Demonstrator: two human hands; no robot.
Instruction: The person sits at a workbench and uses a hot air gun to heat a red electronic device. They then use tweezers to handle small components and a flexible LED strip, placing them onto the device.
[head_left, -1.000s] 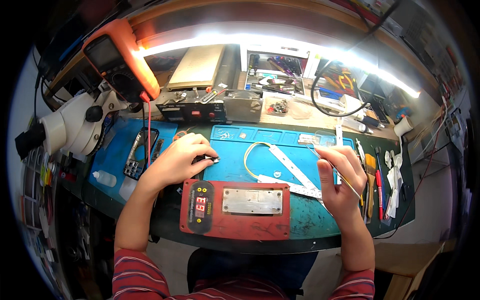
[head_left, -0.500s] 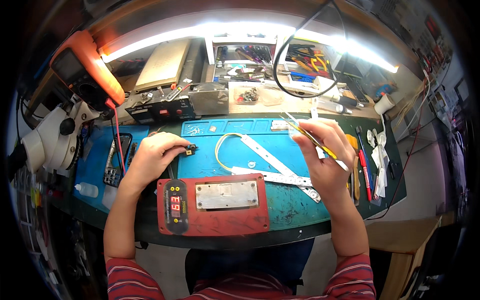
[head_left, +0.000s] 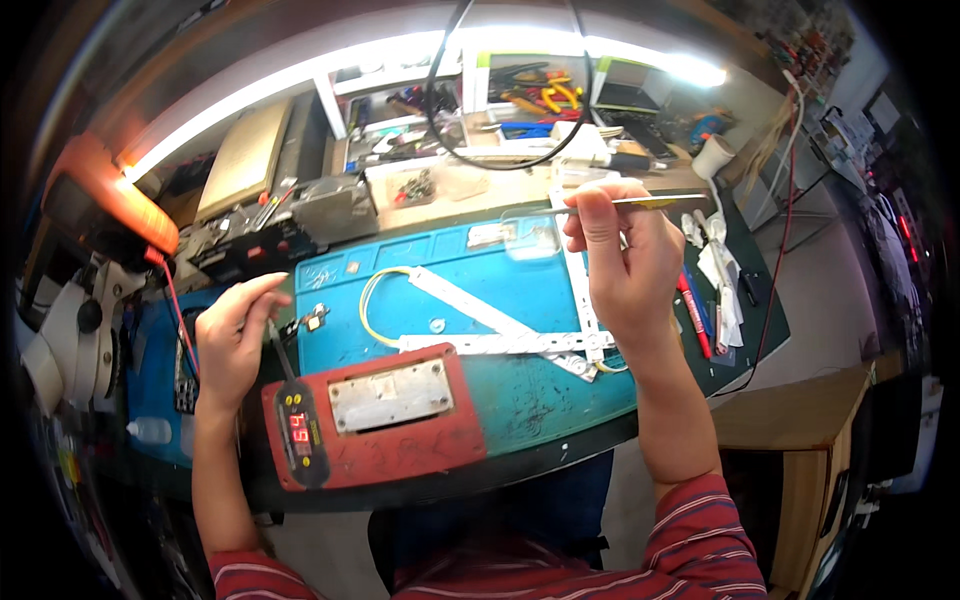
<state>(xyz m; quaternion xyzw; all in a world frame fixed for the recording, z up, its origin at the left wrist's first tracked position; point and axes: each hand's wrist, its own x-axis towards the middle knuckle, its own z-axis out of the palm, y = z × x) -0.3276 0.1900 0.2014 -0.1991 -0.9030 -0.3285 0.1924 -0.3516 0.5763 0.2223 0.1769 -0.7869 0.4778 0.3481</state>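
Observation:
My left hand (head_left: pixel 232 335) is at the left of the blue mat (head_left: pixel 350 345), its fingers loosely bent and apart, with nothing visible in them. Just right of its fingertips a small dark electronic part (head_left: pixel 315 318) lies on the mat's left edge. Raised over the mat's right side, my right hand (head_left: pixel 632 255) pinches yellow and grey tweezers (head_left: pixel 645 203), their tips pointing left. A small clear plastic box (head_left: pixel 532 238) shows below the tips. Closer to me lies a red heating plate (head_left: pixel 390 440) with a lit red display (head_left: pixel 299 428) and a metal panel (head_left: pixel 392 397).
White LED strips (head_left: pixel 480 313) with a yellow wire cross the mat. An orange multimeter (head_left: pixel 110 200) and white microscope (head_left: pixel 85 335) stand left. A red marker (head_left: pixel 694 318) and crumpled white tissue (head_left: pixel 718 265) lie right. Tool trays (head_left: pixel 535 95) line the back; a black cable loop (head_left: pixel 432 100) hangs overhead.
My left hand has let go of the small dark part and drawn back left. My right hand has turned the tweezers nearly level. The view has swung right and tilted.

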